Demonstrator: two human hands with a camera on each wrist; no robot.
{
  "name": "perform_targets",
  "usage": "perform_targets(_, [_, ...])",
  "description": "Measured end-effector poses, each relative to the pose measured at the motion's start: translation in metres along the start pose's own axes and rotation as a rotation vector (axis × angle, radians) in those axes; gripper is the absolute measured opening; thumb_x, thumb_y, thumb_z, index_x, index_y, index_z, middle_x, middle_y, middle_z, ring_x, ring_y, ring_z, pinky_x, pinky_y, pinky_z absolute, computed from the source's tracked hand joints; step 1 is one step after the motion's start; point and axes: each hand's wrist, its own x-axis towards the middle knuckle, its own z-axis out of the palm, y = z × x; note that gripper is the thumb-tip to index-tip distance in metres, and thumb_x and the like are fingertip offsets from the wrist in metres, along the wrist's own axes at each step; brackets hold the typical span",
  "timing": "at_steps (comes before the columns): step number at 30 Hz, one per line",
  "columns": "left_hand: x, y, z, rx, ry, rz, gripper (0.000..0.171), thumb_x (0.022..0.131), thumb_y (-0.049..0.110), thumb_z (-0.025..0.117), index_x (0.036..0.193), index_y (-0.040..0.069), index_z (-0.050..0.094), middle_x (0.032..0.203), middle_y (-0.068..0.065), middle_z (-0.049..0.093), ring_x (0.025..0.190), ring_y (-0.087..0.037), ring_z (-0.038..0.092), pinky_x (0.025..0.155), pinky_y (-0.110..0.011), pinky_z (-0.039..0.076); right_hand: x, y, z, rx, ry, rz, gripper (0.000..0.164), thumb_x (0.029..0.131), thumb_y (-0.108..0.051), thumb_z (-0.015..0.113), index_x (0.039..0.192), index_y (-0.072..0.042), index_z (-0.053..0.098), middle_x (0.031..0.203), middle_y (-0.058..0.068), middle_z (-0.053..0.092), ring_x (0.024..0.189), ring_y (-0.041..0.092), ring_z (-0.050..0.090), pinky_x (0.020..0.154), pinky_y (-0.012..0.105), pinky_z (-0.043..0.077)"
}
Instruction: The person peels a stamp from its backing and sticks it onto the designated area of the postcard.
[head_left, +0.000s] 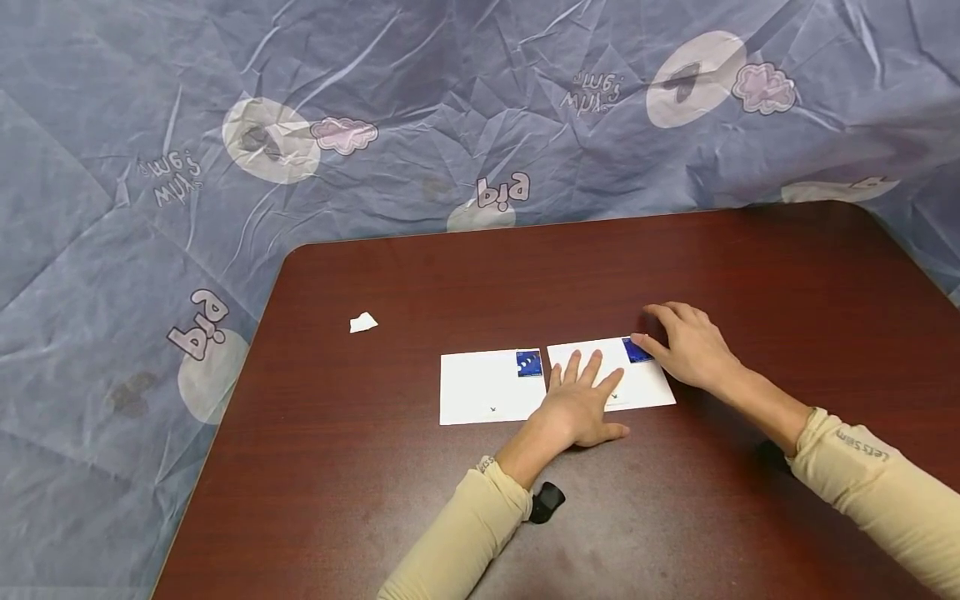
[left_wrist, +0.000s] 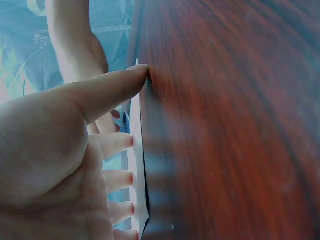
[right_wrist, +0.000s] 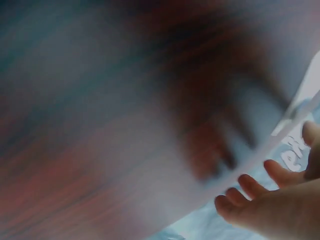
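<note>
Two white envelopes or cards lie side by side on the table. The left envelope (head_left: 480, 390) has a blue stamp (head_left: 528, 364) with pale moon shapes in its upper right corner. On the right envelope (head_left: 645, 387), my left hand (head_left: 576, 410) rests with fingers spread and fingertips touching the paper; the left wrist view shows this hand (left_wrist: 65, 145) from the thumb side. My right hand (head_left: 692, 346) is at that envelope's upper right corner, its thumb over a second blue stamp (head_left: 637, 351). Its fingers, loosely bent in the right wrist view, appear raised off the table.
A small torn scrap of white paper (head_left: 363, 322) lies toward the left rear of the dark red wooden table (head_left: 337, 467). A crumpled blue-grey printed cloth (head_left: 420, 108) hangs behind the table. A black strap piece (head_left: 547, 502) shows by the left wrist.
</note>
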Motion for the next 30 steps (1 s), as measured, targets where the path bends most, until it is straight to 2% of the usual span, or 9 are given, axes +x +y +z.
perform_targets(4, [0.000,0.000,0.000,-0.009,-0.004,0.004,0.078,0.088,0.063,0.051,0.152,0.036,0.015,0.159,0.002,0.002,0.144,-0.023,0.000,0.113,-0.040,0.012,0.004,0.012,0.006,-0.028,-0.024,-0.032,0.067,0.097,-0.042,0.052,0.139,0.007,0.037,0.140,0.036,0.030,0.129,0.054,0.023,0.099,0.069,0.019])
perform_targets(9, [-0.001,0.000,0.000,-0.015,-0.008,0.005,0.078,0.088,0.063,0.052,0.152,0.037,0.015,0.159,0.002,0.002,0.144,-0.023,-0.001,0.113,-0.040,0.012,0.008,0.016,0.011,-0.044,-0.072,-0.010,0.075,0.096,-0.050,0.047,0.143,0.007,0.031,0.145,0.037,0.022,0.132,0.053,0.019,0.103,0.066,0.016])
perform_targets(15, [-0.001,-0.001,-0.001,-0.014,-0.006,0.002,0.078,0.088,0.063,0.051,0.153,0.036,0.015,0.159,0.002,0.002,0.144,-0.023,-0.001,0.113,-0.040,0.012,0.012,0.009,0.014,-0.087,-0.057,0.041,0.077,0.095,-0.053,0.047,0.142,0.007,0.033,0.144,0.037,0.023,0.131,0.054,0.021,0.102,0.067,0.018])
perform_targets(20, [0.000,-0.001,0.000,-0.004,-0.004,-0.003,0.078,0.088,0.063,0.051,0.152,0.037,0.015,0.159,0.002,0.002,0.144,-0.022,-0.001,0.113,-0.040,0.012,0.013,0.004,0.016,-0.125,-0.063,0.074,0.081,0.095,-0.059,0.039,0.143,0.005,0.032,0.144,0.036,0.024,0.130,0.054,0.021,0.101,0.067,0.017])
perform_targets(25, [0.000,-0.001,-0.001,-0.007,-0.005,-0.005,0.078,0.088,0.063,0.051,0.152,0.037,0.015,0.159,0.003,0.001,0.144,-0.022,-0.001,0.113,-0.040,0.012,0.013,0.003,0.017,-0.146,-0.067,0.077,0.083,0.095,-0.062,0.037,0.144,0.005,0.031,0.144,0.036,0.023,0.130,0.054,0.021,0.102,0.066,0.016])
perform_targets(30, [0.000,-0.001,0.000,-0.010,-0.001,-0.004,0.079,0.088,0.063,0.052,0.152,0.037,0.015,0.159,0.002,0.002,0.144,-0.022,0.000,0.113,-0.040,0.012,0.012,0.005,0.016,-0.130,-0.079,0.056,0.084,0.093,-0.062,0.041,0.144,0.004,0.031,0.145,0.036,0.021,0.131,0.054,0.020,0.102,0.066,0.015])
